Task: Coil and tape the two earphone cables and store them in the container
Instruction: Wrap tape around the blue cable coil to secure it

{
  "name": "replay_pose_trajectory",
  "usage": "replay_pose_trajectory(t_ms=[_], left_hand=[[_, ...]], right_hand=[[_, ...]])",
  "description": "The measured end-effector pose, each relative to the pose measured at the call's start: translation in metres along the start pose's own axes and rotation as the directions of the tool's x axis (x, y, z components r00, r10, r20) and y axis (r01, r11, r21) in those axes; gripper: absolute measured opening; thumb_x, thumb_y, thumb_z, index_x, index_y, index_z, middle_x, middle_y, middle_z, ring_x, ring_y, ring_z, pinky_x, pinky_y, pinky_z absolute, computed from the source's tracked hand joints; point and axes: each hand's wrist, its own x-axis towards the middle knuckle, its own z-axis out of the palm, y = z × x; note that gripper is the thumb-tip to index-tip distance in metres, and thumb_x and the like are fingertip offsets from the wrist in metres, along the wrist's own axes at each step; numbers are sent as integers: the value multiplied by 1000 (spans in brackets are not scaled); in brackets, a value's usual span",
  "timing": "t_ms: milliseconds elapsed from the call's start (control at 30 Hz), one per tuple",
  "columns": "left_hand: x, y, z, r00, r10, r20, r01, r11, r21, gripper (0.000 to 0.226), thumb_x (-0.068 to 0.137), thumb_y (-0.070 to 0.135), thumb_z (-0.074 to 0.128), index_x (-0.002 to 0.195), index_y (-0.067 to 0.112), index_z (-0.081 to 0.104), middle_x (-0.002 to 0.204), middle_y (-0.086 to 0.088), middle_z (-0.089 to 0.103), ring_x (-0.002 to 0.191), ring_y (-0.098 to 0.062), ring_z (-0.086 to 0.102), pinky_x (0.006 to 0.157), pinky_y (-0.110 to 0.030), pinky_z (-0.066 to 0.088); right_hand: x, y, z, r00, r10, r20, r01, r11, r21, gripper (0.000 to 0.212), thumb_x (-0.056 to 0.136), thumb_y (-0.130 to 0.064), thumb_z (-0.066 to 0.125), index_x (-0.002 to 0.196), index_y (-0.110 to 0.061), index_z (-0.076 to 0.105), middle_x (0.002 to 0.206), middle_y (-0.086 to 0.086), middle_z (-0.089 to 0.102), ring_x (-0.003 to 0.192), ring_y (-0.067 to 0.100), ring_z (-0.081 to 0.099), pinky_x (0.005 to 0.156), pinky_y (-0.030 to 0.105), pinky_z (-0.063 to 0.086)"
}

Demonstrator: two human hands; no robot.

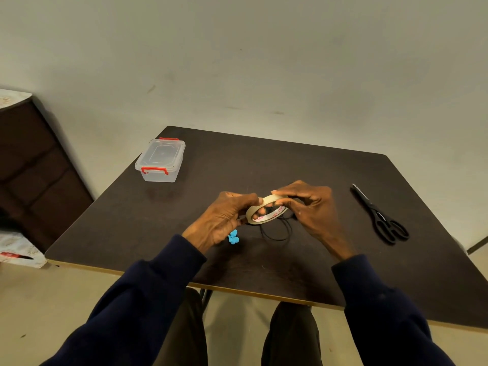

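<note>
A beige roll of masking tape [272, 200] is held above the dark table [264, 159] between both hands. My left hand [224, 215] grips its left side with fingers through the hole. My right hand [309, 204] pinches the roll's right rim. Under the roll lies a black earphone cable [277, 232] in loose loops on the table. A blue earphone piece [233, 237] lies just below my left hand. The clear plastic container [161, 161] with red clips stands lidded at the table's far left corner.
Black scissors [380, 215] lie on the right side of the table, blades pointing away. A dark brown cabinet [34, 165] stands to the left of the table. My knees show below the near table edge.
</note>
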Motion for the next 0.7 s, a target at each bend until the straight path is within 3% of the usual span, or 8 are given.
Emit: replay_pose_trajectory(t_ms=[100, 267, 433, 500, 633, 700], left_hand=[[-3, 1, 0, 1000, 0, -1, 0, 1000, -18, 10, 88, 6, 67, 88, -1, 72, 85, -16, 71, 71, -17, 67, 67, -25, 55], [-4, 0, 1, 1000, 19, -24, -19, 1000, -13, 10, 87, 6, 68, 80, 2, 74, 77, -12, 71, 68, -16, 66, 77, -30, 55], [-5, -2, 4, 997, 28, -75, -26, 999, 20, 10, 87, 8, 69, 86, 0, 73, 70, -9, 71, 62, -14, 65, 66, -24, 57], [-6, -2, 7, 997, 24, -74, -25, 1000, -5, 10, 86, 9, 69, 88, 0, 73, 70, -9, 71, 62, -14, 65, 69, -26, 57], [-8, 0, 0, 997, -12, 75, 17, 997, -70, 17, 77, 16, 73, 89, 4, 76, 84, -11, 72, 79, -18, 69, 87, -37, 54], [-9, 1, -2, 991, -7, 132, 15, 998, -65, 15, 76, 16, 72, 86, 7, 78, 88, -11, 73, 83, -19, 69, 88, -38, 54]], right_hand=[[2, -1, 0, 1000, -11, -2, 11, 1000, 0, 23, 86, -17, 74, 104, -3, 78, 95, 1, 76, 86, 17, 71, 74, 23, 55], [4, -1, 1, 1000, -32, -2, 31, 999, -29, 23, 87, -20, 74, 104, -4, 78, 97, 1, 76, 87, 17, 72, 75, 29, 58], [2, 1, 3, 999, -50, 16, 52, 994, -100, 18, 86, -11, 75, 103, -4, 78, 98, 3, 76, 88, 15, 72, 74, 31, 60], [2, 0, 3, 998, -54, 9, 55, 992, -112, 18, 86, -10, 75, 103, -5, 78, 98, 2, 77, 89, 13, 72, 77, 30, 60], [7, -2, -4, 1000, -18, 24, 18, 999, -34, 21, 87, -12, 74, 106, -3, 77, 100, 2, 76, 90, 15, 72, 78, 27, 59], [6, -1, -7, 1000, -4, 29, 4, 1000, -15, 21, 87, -11, 73, 107, -2, 77, 100, 2, 76, 90, 14, 72, 78, 23, 57]])
